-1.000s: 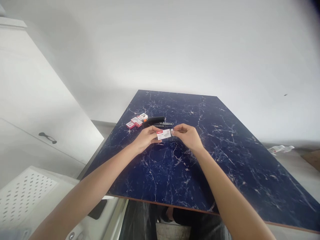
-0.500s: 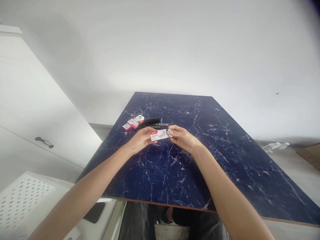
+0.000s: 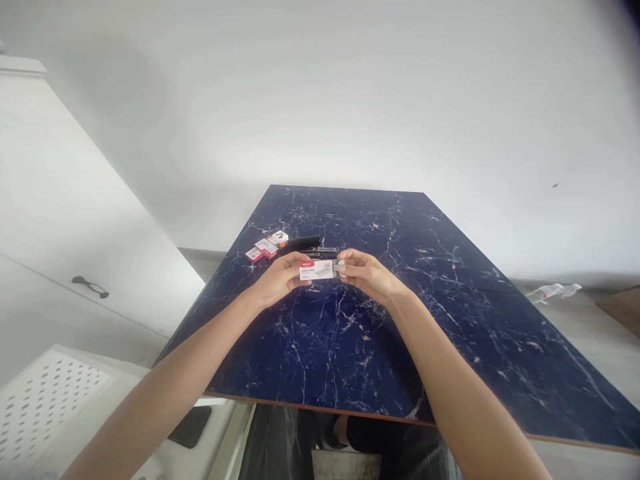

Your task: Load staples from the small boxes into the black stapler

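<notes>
A small white and red box [image 3: 316, 270] is held level above the table between both hands. My left hand [image 3: 281, 279] grips its left end, thumb and fingers closed on it. At the other end, my right hand [image 3: 369, 275] pinches the box, with a grey piece showing near the fingertips. Just behind the hands lies a black stapler [image 3: 302, 241], seemingly opened, its metal rail [image 3: 325, 251] partly hidden by the box and fingers. Left of the stapler, several small red and white boxes [image 3: 266, 247] lie together on the table.
The dark blue marbled table [image 3: 350, 347] reaches back to a pale wall. A white cabinet [image 3: 75, 200] with a dark handle stands at the left. Below it are a white perforated surface [image 3: 47, 407] and a dark flat object [image 3: 191, 427]. Clear plastic [image 3: 550, 292] lies beyond the right edge.
The held box has turned slightly and now sits more level, its right end a little lower. Both hands keep their hold on it.
</notes>
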A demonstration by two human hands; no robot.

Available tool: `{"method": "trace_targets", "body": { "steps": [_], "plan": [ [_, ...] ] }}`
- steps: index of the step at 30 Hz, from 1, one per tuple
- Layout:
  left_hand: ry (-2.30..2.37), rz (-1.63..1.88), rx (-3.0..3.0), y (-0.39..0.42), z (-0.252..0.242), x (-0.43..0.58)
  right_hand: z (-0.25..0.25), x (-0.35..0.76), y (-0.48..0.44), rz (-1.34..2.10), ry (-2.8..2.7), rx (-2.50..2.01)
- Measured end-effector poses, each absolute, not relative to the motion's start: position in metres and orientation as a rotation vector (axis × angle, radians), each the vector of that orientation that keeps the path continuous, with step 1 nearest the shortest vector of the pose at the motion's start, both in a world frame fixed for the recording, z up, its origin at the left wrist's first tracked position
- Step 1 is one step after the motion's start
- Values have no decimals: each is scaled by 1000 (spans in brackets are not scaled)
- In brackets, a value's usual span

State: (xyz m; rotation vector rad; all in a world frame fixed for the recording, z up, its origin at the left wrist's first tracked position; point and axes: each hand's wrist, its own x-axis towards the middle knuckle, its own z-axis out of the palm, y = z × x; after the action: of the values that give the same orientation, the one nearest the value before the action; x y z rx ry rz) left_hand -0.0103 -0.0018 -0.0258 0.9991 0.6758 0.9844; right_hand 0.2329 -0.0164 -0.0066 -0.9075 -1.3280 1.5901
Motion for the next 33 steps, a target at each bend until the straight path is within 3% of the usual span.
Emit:
{"method": "trace_targets", "body": {
  "steps": [8, 14, 33],
  "plan": [
    [694, 986, 1018, -2, -25, -9, 3, 230, -21, 894, -1666, -1138],
    [668, 989, 966, -1, -24, -11, -3, 231, -17, 1302, -1439, -961],
    [665, 993, 964, 0, -16, -17, -3, 225, -20, 1288, -1447, -907]
  ]
}}
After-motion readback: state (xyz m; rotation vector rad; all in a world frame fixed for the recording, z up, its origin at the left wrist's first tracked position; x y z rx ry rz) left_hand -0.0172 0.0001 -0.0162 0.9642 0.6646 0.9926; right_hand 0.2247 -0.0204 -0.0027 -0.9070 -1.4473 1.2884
